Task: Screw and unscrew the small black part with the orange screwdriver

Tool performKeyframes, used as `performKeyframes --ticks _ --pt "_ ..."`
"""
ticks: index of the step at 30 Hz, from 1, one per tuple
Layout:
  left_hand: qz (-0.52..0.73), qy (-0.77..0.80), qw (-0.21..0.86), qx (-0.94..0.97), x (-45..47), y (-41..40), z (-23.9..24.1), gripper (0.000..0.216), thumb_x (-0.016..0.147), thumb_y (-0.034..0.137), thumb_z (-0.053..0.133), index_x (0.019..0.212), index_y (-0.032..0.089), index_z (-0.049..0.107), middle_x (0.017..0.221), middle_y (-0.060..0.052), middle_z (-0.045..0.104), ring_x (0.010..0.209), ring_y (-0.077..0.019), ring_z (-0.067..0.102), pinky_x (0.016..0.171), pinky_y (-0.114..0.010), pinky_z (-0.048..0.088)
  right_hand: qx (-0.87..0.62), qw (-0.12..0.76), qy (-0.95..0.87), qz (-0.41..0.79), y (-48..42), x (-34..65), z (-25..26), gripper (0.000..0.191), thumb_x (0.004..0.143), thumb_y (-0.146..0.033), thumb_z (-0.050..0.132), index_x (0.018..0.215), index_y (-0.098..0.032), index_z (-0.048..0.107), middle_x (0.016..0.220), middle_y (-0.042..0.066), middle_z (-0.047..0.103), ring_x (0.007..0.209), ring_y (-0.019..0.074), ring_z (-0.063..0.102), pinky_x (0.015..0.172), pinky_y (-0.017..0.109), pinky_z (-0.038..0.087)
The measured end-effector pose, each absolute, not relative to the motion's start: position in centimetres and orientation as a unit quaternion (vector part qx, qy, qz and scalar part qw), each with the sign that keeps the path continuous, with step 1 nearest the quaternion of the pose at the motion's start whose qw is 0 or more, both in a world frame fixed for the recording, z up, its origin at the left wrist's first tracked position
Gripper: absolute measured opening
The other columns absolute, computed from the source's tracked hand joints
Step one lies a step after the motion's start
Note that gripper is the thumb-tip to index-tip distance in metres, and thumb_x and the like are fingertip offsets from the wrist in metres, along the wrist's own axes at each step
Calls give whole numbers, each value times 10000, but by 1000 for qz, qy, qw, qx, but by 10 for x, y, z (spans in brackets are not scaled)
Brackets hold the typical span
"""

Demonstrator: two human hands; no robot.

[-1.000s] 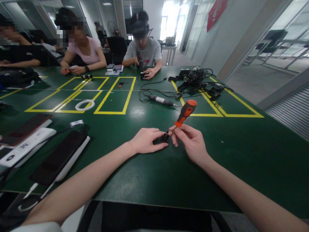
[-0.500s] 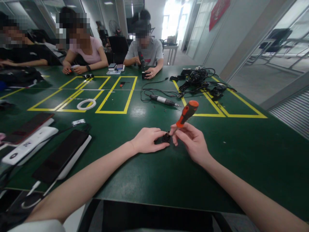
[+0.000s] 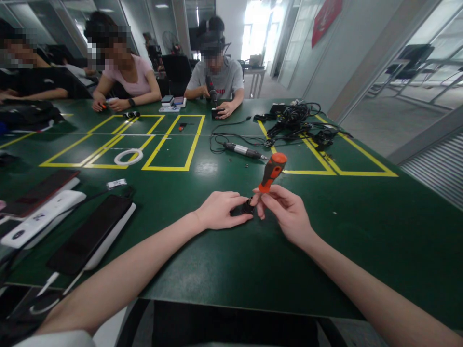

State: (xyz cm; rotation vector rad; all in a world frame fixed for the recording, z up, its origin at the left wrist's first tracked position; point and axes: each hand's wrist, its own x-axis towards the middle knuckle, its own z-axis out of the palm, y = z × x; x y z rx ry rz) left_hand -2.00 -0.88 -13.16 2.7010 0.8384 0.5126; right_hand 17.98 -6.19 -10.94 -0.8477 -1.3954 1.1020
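Observation:
My left hand [image 3: 220, 210] rests on the green table [image 3: 224, 270], its fingers curled round a small black part [image 3: 248, 206] that it pins to the surface. My right hand [image 3: 285, 212] pinches an orange-handled screwdriver [image 3: 271, 172] low on its shaft. The handle stands nearly upright above my fingers, and the tip meets the top of the black part.
An electric screwdriver [image 3: 241, 151] and a tangle of black cables [image 3: 296, 120] lie beyond my hands. Phones on white chargers [image 3: 87, 236] sit at the left, with a white ring [image 3: 128, 157] inside yellow tape lines. Three other people sit at the far edge.
The screwdriver handle has swung from leaning right to nearly upright. Both hands stay in place on the black part.

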Motion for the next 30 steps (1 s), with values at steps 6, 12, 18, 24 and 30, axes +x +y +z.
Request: performKeyframes --ticks 6,12,18,24,30 --pt "177 292 131 931 -20 -9 -131 323 984 490 615 1009 183 712 787 -3 632 716 -157 607 630 -276 380 -378 548 -588 459 -62 181 -112 330 849 -507 828 852 -211 681 758 29 734 545 129 601 529 283 558" --pt "173 292 135 931 -21 -9 -131 338 989 506 599 1083 201 711 819 -4 659 734 -154 625 640 -262 394 -336 556 -591 478 -60 180 -113 317 922 -520 751 908 -205 728 734 14 688 535 117 589 517 267 533" --pt "183 291 134 929 -20 -8 -133 331 981 502 615 983 185 711 776 2 632 698 -148 601 625 -268 376 -346 579 -571 468 -60 179 -116 312 871 -485 816 920 -222 656 784 7 729 528 109 597 502 249 536" --pt "179 291 131 931 -21 -9 -133 314 981 495 618 982 194 705 786 5 631 709 -144 602 631 -262 385 -361 559 -603 439 -60 180 -111 350 894 -556 765 882 -208 733 785 24 701 535 118 592 519 283 543" --pt "180 294 132 929 -20 -9 -132 323 980 499 617 973 188 702 772 5 625 700 -143 599 621 -258 377 -366 566 -587 449 -62 179 -112 359 867 -532 799 965 -214 665 778 15 720 531 117 591 511 268 541"
